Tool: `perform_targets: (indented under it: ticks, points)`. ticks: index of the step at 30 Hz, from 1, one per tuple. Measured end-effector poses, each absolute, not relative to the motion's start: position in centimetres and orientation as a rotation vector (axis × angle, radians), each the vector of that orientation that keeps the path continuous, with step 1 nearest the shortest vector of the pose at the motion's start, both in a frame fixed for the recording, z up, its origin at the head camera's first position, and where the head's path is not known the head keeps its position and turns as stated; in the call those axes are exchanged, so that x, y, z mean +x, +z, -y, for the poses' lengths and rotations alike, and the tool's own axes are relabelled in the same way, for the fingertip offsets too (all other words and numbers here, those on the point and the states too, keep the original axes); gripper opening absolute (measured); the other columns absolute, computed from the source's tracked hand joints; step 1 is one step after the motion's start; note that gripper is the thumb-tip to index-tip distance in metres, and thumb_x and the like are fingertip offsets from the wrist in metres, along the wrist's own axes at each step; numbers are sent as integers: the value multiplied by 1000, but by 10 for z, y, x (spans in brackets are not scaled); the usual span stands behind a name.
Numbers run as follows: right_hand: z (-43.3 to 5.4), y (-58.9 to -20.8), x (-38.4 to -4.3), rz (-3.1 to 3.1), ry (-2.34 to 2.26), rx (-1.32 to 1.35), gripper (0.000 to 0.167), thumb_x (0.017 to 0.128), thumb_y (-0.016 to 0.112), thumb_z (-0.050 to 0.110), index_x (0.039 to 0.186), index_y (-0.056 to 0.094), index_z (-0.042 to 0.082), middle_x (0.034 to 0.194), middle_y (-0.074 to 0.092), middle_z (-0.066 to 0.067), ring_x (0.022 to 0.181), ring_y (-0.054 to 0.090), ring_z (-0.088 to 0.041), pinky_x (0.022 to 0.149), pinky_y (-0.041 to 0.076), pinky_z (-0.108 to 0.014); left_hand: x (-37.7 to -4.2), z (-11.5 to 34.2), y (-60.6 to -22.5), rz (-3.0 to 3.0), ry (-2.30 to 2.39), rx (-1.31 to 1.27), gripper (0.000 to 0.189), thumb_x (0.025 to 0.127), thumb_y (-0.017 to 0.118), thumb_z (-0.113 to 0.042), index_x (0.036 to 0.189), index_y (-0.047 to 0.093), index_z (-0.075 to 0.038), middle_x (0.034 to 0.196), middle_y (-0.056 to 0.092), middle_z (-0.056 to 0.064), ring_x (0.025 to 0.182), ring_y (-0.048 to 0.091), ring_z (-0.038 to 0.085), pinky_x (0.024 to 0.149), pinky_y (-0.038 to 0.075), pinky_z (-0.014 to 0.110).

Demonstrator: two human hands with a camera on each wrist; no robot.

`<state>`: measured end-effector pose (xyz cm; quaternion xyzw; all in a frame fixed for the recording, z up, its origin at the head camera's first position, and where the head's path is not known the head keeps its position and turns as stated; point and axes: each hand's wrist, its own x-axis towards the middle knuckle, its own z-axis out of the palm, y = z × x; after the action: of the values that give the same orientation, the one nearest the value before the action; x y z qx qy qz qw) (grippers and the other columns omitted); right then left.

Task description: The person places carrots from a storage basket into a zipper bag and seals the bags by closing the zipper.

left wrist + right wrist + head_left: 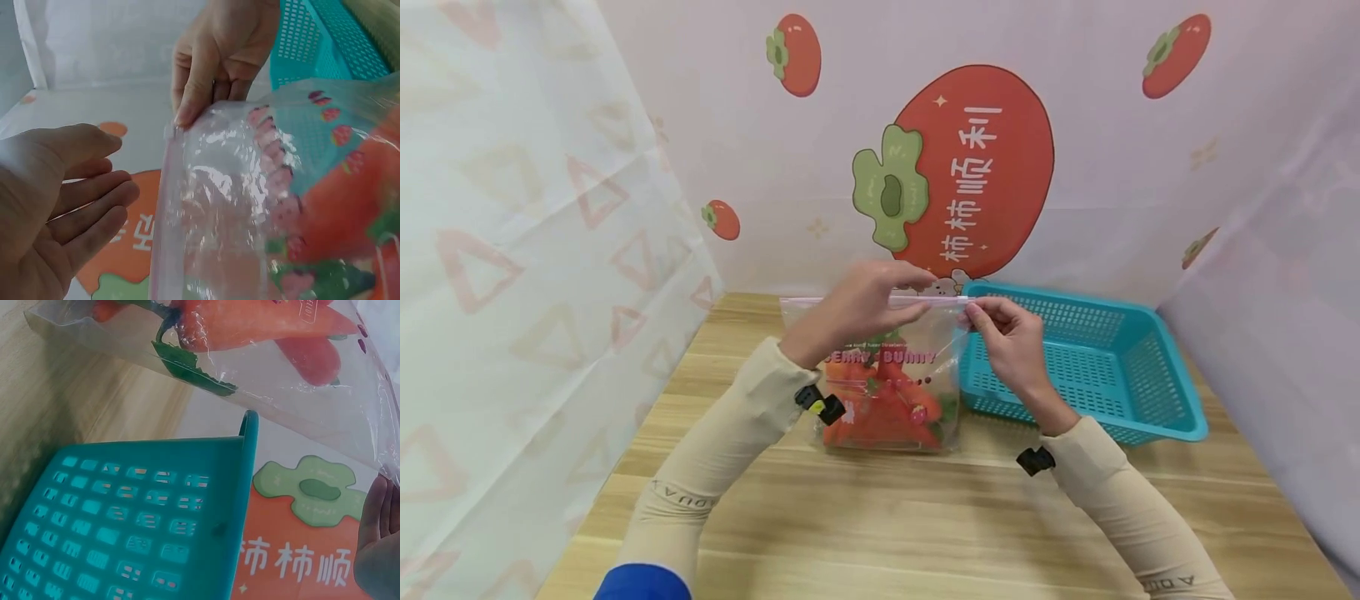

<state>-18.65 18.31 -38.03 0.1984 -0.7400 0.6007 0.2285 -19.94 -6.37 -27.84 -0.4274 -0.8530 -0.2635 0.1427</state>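
Note:
A clear zip bag (887, 375) printed "Berry Bunny" stands upright on the table, with orange-red carrot-like pieces (880, 417) with green tops inside. My right hand (1011, 337) pinches the top right corner of the bag, at the end of the pink zip strip. Beside the strip, my left hand (868, 304) is held with fingers and thumb spread apart and nothing between them. In the left wrist view, a gap shows between the left hand (69, 200) and the bag's zip edge (165, 212).
A turquoise perforated basket (1075, 367) stands right of the bag, close against it. The wood-grain table (865, 525) reaches back to a printed cloth backdrop (820, 167), with cloth walls on both sides.

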Motion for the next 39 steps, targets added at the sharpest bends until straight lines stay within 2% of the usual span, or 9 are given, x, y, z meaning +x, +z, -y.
perform_targets:
  ticks: [6,11,15,19,24,33,35,39]
  points:
    - [-184,-380,-185,2035,1652,565,20,103,65,9,115,75,-3,98,76,-24,82,74,-4,81,61,-19,-214,39,-275,2493,-748,-1348,36,95,79,-20,127,76,-6,122,79,8,109,76,22,97,60,34]
    - [-183,-380,-184,2054,1645,555,21,102,66,12,116,76,0,98,77,-17,82,73,-5,81,61,-19,-224,28,-278,2537,-760,-1408,36,95,78,-19,128,76,-7,124,78,8,110,74,20,98,60,32]
    - [-183,-380,-184,2054,1664,557,21,103,66,13,116,76,0,99,76,-14,83,73,-5,81,61,-20,-228,24,-279,2544,-755,-1457,27,96,77,-19,121,78,-9,113,80,5,100,73,16,94,60,29]
    - [-183,-378,-184,2053,1671,555,21,103,66,13,116,76,-1,100,76,-18,83,74,-6,80,62,-21,-230,20,-279,2530,-737,-1487,17,97,76,-18,112,80,-11,102,79,2,92,71,14,89,59,25]
    - [-185,-377,-183,2068,1677,542,23,103,67,16,116,76,0,101,76,-21,83,74,-9,80,62,-21,-231,17,-278,2527,-739,-1508,17,97,76,-18,112,81,-11,103,81,1,94,73,13,90,59,24]
    - [-187,-372,-185,2044,1703,557,24,104,66,16,116,74,-2,97,78,2,85,76,-4,82,62,-21,-232,16,-275,2482,-708,-1539,13,96,77,-17,106,83,-10,98,80,1,90,73,14,87,58,24]
    - [-187,-372,-185,2046,1692,562,23,104,65,16,116,74,-2,97,78,1,86,75,-4,82,62,-21,-232,16,-274,2486,-704,-1542,14,96,77,-18,106,83,-10,97,80,1,90,72,13,87,58,25]
    - [-187,-371,-184,2070,1653,573,22,104,64,16,115,73,-1,99,76,-11,86,74,-4,83,61,-20,-232,16,-273,2501,-695,-1549,14,96,76,-18,106,83,-11,98,80,1,89,72,13,87,58,24]
